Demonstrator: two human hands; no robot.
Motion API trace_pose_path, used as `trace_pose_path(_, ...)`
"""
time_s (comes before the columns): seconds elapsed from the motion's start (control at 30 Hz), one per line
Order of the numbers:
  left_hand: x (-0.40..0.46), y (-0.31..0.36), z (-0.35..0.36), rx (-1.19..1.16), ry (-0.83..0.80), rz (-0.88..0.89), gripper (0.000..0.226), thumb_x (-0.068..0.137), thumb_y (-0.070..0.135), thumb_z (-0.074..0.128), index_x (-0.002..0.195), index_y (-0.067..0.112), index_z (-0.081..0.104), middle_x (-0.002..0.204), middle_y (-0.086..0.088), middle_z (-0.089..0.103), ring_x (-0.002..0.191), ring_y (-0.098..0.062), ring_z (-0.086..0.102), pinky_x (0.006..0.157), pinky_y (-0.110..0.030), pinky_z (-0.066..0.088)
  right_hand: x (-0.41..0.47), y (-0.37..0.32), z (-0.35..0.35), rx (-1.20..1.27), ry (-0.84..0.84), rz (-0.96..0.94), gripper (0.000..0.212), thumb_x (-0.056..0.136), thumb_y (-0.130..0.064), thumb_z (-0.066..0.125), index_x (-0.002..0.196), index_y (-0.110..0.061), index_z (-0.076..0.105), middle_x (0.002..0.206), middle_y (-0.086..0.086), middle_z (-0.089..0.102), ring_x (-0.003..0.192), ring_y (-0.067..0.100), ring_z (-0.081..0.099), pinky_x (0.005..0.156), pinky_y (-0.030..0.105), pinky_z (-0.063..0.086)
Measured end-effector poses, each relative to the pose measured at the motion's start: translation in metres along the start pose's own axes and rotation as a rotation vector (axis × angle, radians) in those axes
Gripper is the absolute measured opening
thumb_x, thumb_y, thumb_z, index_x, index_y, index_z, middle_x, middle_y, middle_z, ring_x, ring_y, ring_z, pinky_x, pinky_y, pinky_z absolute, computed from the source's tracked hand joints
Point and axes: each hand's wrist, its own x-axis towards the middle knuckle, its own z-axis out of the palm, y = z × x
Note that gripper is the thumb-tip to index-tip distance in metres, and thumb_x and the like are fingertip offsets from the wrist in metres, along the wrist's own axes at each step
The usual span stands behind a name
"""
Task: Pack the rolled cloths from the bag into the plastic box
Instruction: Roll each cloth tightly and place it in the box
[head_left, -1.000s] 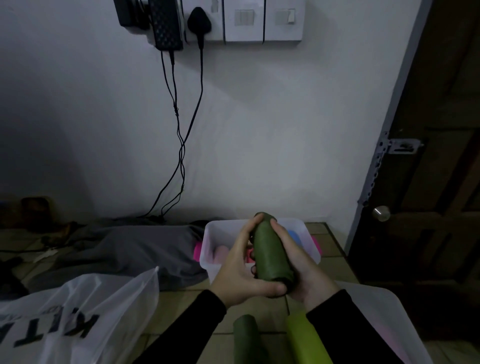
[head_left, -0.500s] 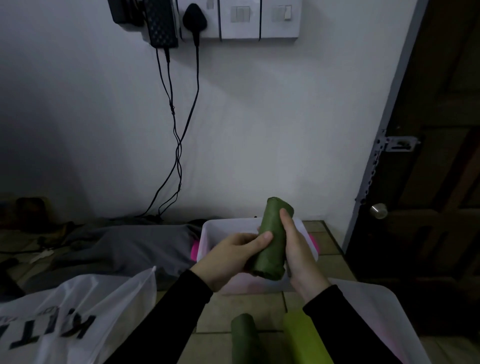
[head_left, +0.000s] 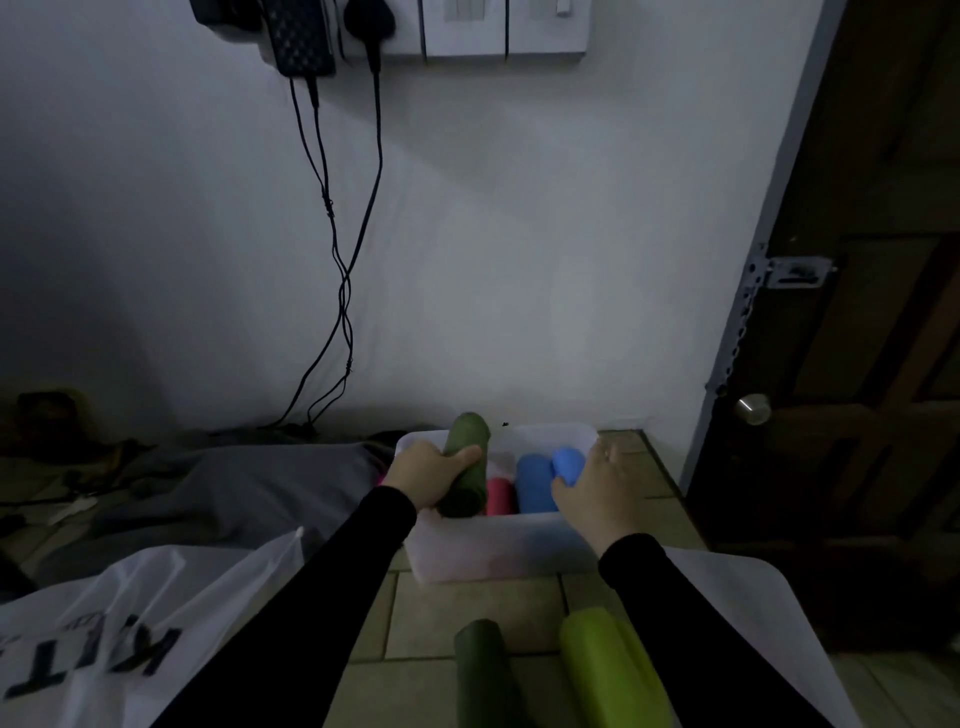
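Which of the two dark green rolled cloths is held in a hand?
The dark green roll over the plastic box, gripped by the left hand. The other dark green roll lies untouched on the floor beside the lime one.

A dim room in a home: tiled floor (head_left: 467, 618), white wall with a socket strip (head_left: 467, 26) and dangling charger cables (head_left: 337, 260), a dark wooden door (head_left: 857, 312) with latch, grey bedding (head_left: 234, 488) on the floor
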Motion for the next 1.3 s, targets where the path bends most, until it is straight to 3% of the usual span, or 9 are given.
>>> trace_pose_path(0.13, 0.001, -0.006, 0.006, 0.458, 0.083, 0.069, 0.051, 0.096, 0.040, 0.049, 0.124, -0.002, 0.055, 0.124, -0.017, 0.061, 0.115, -0.030, 0.057, 0.088, -0.030, 0.043, 0.005, 0.001, 0.003, -0.031, -0.026, 0.078, 0.077, 0.079, -0.032, 0.065, 0.138, 0.003, 0.031, 0.136, 0.017, 0.041, 0.120, 0.032, 0.048, 0.090, 0.035, 0.046)
trace_pose_path(0.27, 0.009, -0.015, 0.021, 0.667, 0.088, 0.097, 0.037, 0.095, 0.030, 0.050, 0.122, 0.008, 0.058, 0.121, -0.013, 0.064, 0.114, -0.028, 0.059, 0.090, -0.031, 0.045, 0.007, 0.004, 0.004, -0.033, -0.029, 0.081, 0.075, 0.079, -0.036, 0.065, 0.135, 0.001, 0.032, 0.132, 0.017, 0.046, 0.115, 0.031, 0.053, 0.084, 0.036, 0.049)
trace_pose_path(0.37, 0.021, -0.018, 0.027, 0.783, 0.042, 0.081, 0.041, 0.094, 0.028, 0.046, 0.129, 0.009, 0.054, 0.132, -0.013, 0.055, 0.120, -0.029, 0.053, 0.099, -0.033, 0.042, 0.007, 0.004, 0.005, -0.044, -0.023, 0.085, 0.073, 0.079, -0.038, 0.064, 0.134, 0.001, 0.033, 0.130, 0.017, 0.048, 0.113, 0.031, 0.054, 0.084, 0.037, 0.051)
trace_pose_path(0.5, 0.028, -0.019, 0.030, 0.870, -0.005, 0.090, 0.041, 0.088, 0.034, 0.057, 0.123, 0.012, 0.058, 0.126, -0.010, 0.060, 0.115, -0.028, 0.059, 0.095, -0.034, 0.047, 0.007, 0.004, 0.006, -0.028, -0.015, 0.084, 0.070, 0.080, -0.038, 0.063, 0.133, 0.000, 0.035, 0.128, 0.017, 0.049, 0.111, 0.031, 0.055, 0.082, 0.036, 0.051)
trace_pose_path(0.63, 0.030, -0.017, 0.034, 0.980, 0.063, 0.082, 0.034, 0.098, 0.015, 0.042, 0.129, 0.012, 0.056, 0.132, -0.008, 0.058, 0.122, -0.026, 0.054, 0.097, -0.036, 0.048, 0.006, 0.005, 0.008, -0.037, 0.000, 0.083, 0.070, 0.081, -0.039, 0.061, 0.133, 0.000, 0.035, 0.128, 0.017, 0.049, 0.111, 0.031, 0.055, 0.083, 0.037, 0.051)
trace_pose_path(0.77, 0.026, -0.018, 0.036, 0.974, 0.165, 0.135, 0.038, 0.101, 0.016, 0.033, 0.133, 0.013, 0.053, 0.137, -0.012, 0.050, 0.129, -0.025, 0.046, 0.100, -0.032, 0.042, 0.006, 0.004, 0.008, -0.010, -0.002, 0.095, 0.069, 0.081, -0.039, 0.062, 0.133, -0.001, 0.035, 0.129, 0.016, 0.048, 0.110, 0.030, 0.055, 0.081, 0.035, 0.050)
trace_pose_path(0.97, 0.039, -0.030, 0.034, 0.893, -0.023, 0.129, 0.034, 0.098, 0.017, 0.038, 0.125, 0.005, 0.054, 0.128, -0.013, 0.059, 0.117, -0.029, 0.057, 0.096, -0.036, 0.044, 0.005, 0.004, 0.007, -0.015, 0.001, 0.088, 0.072, 0.081, -0.039, 0.062, 0.135, -0.001, 0.033, 0.131, 0.017, 0.048, 0.114, 0.031, 0.054, 0.085, 0.036, 0.049)
trace_pose_path(1.13, 0.040, -0.030, 0.034, 0.760, -0.068, 0.092, 0.041, 0.097, 0.024, 0.041, 0.131, 0.002, 0.049, 0.133, -0.017, 0.055, 0.123, -0.032, 0.052, 0.103, -0.036, 0.039, 0.004, 0.004, 0.006, -0.005, -0.005, 0.086, 0.075, 0.081, -0.038, 0.062, 0.137, 0.000, 0.032, 0.133, 0.018, 0.047, 0.116, 0.032, 0.052, 0.089, 0.038, 0.049)
trace_pose_path(1.3, 0.034, -0.035, 0.041, 0.629, -0.081, 0.062, 0.068, 0.092, 0.054, 0.038, 0.133, 0.000, 0.048, 0.134, -0.019, 0.053, 0.123, -0.031, 0.051, 0.106, -0.036, 0.037, 0.007, 0.005, 0.001, 0.095, -0.073, 0.088, 0.078, 0.082, -0.032, 0.066, 0.141, 0.003, 0.028, 0.141, 0.020, 0.041, 0.125, 0.035, 0.045, 0.095, 0.037, 0.042)
